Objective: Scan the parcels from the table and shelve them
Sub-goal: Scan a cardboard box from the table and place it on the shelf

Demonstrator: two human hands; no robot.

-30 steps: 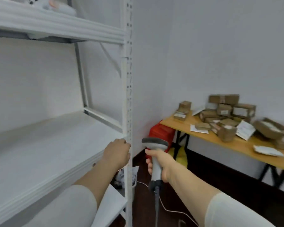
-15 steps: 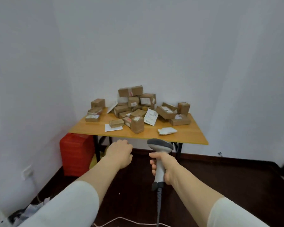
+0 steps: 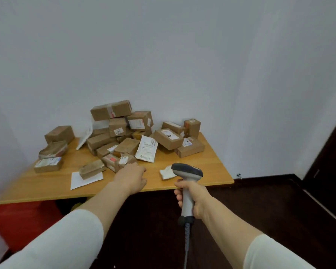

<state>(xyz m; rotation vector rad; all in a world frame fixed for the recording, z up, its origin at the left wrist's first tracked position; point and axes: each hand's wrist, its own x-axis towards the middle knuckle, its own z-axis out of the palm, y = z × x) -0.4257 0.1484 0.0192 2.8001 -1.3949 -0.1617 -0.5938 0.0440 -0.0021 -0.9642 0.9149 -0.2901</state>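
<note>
From my head view, the wooden surface (image 3: 194,162) stands against a white wall (image 3: 182,55) in the corner of the room, and the parcels (image 3: 113,110) are heaped on its far half, brown cardboard boxes stacked and tipped against each other, most with white labels. A white mailer pouch (image 3: 146,148) leans on the near side of the heap, and a flat white envelope (image 3: 77,181) lies near the front left with a small brown wrapped parcel (image 3: 91,168) resting on it. My left hand (image 3: 131,176) reaches over the near edge of the surface, back of the hand up, its fingers loosely bent and holding nothing; the tips are just beside a small brown box (image 3: 124,162) at the front of the heap, though I cannot tell if they touch it. My right hand (image 3: 190,197) is out in front of the near edge with its fingers clamped round the grey handle of the barcode scanner (image 3: 186,170), which stands upright, its dark head pointing left. The scanner's cable (image 3: 186,247) hangs down from the handle. A small white packet (image 3: 166,173) lies on the surface just left of the scanner head. A red crate (image 3: 17,220) sits on the dark floor (image 3: 250,210) under the left end, and a dark door (image 3: 334,162) shows at the far right.
</note>
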